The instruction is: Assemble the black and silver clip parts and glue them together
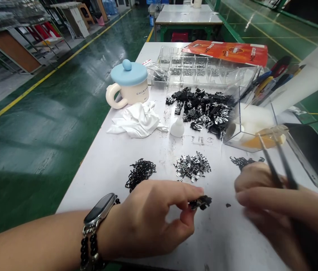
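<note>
Black part (202,202) is being pinched in left hand (150,216), seemingly mid-handling; right hand (277,210) is gripping tweezers (271,164) above bench (105,165)'s right side; next move probably needing steady tips.

glossy green floor (49,109), seemingly reflecting overhead light

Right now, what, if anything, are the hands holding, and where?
The left hand pinches a small black part by its left end; the right hand grips slim dark tweezers partway along their arms.
</note>
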`<state>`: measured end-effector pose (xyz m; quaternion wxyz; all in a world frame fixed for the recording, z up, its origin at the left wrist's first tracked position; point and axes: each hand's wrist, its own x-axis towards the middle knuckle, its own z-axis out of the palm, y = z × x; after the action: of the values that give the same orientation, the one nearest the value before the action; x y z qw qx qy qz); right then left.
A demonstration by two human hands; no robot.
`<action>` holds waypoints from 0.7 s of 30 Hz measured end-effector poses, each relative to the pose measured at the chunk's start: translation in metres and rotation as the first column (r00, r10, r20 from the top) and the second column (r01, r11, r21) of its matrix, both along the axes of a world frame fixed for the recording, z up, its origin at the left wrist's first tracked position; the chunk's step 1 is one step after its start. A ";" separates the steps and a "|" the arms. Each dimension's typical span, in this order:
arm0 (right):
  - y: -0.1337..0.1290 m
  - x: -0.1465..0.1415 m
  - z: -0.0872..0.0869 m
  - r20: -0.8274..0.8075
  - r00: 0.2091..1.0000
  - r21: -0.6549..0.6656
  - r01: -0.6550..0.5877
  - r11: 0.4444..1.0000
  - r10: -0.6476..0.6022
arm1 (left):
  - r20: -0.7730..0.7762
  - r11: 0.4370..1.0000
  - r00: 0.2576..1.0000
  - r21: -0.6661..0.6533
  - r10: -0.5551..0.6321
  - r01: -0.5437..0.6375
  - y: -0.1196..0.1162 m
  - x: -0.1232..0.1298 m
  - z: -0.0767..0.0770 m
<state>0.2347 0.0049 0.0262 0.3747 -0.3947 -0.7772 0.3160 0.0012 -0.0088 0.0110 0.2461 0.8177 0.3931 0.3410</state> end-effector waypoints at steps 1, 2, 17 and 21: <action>0.002 -0.004 0.001 0.092 0.993 0.050 -0.083 0.995 0.079 | -0.024 0.999 0.999 0.025 -0.038 0.039 0.000 0.000 0.001; 0.004 -0.009 0.001 0.177 0.974 0.074 -0.158 0.985 0.143 | -0.046 0.997 0.997 0.035 -0.065 0.067 0.001 0.000 0.002; 0.000 -0.027 -0.016 0.360 0.911 0.062 -0.236 0.970 0.198 | -0.097 0.979 0.977 -0.092 -0.190 0.182 0.009 0.007 0.009; -0.001 -0.028 -0.017 0.393 0.899 0.053 -0.233 0.971 0.195 | -0.087 0.974 0.979 -0.148 -0.186 0.172 0.007 0.007 0.006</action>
<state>0.2064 0.0042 0.0092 0.1969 -0.3421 -0.8888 0.2329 0.0083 -0.0014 0.0175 0.3123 0.8468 0.3523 0.2475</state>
